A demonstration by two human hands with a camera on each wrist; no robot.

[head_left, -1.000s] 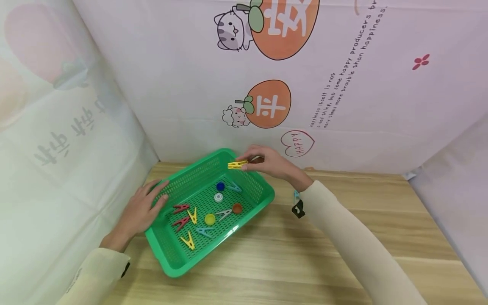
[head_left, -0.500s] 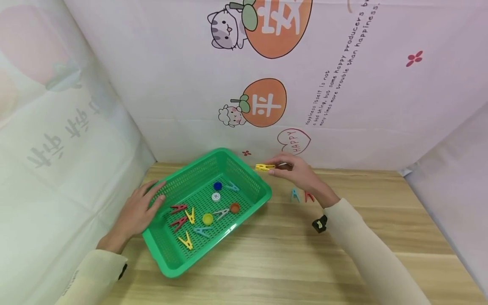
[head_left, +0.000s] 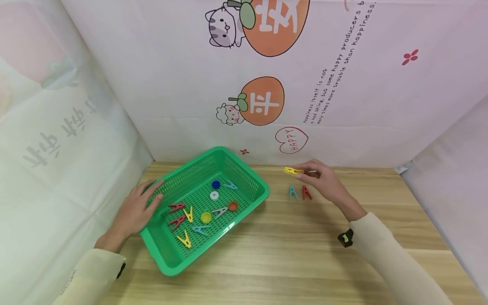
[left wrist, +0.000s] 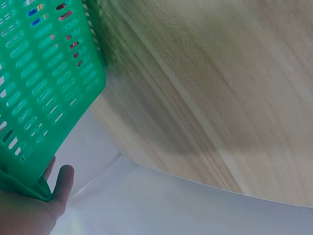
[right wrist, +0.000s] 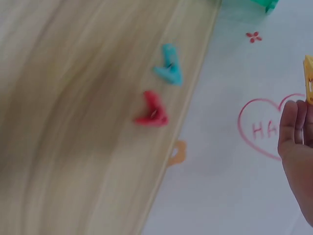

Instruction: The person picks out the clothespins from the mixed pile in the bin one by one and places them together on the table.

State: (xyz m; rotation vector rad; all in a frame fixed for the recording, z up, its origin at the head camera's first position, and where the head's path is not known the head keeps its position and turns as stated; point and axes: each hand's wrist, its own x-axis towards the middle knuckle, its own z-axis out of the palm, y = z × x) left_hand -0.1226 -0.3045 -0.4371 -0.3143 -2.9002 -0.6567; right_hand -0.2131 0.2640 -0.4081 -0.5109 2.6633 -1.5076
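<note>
My right hand (head_left: 322, 180) pinches a yellow clothespin (head_left: 293, 171) above the table, right of the green basket (head_left: 225, 231). At the right wrist view's edge, that clothespin (right wrist: 309, 78) shows only in part. Below my right hand, a blue clothespin (head_left: 293, 192) and a red clothespin (head_left: 306, 192) lie side by side on the wood. My left hand (head_left: 133, 209) grips the basket's left corner; the left wrist view shows its fingers (left wrist: 63, 183) at the rim. Inside lie several red, yellow, blue and grey clothespins, plus blue, white, yellow and orange round caps.
The wooden table (head_left: 267, 262) runs rightward and forward from the basket. A printed white cloth (head_left: 343, 144) hangs directly behind the table's back edge, and another white cloth (head_left: 76, 169) stands close on the left.
My right hand has carried the yellow clothespin rightward from over the basket to above the table. The blue and red clothespins there have come into full view. My left hand stays at the basket.
</note>
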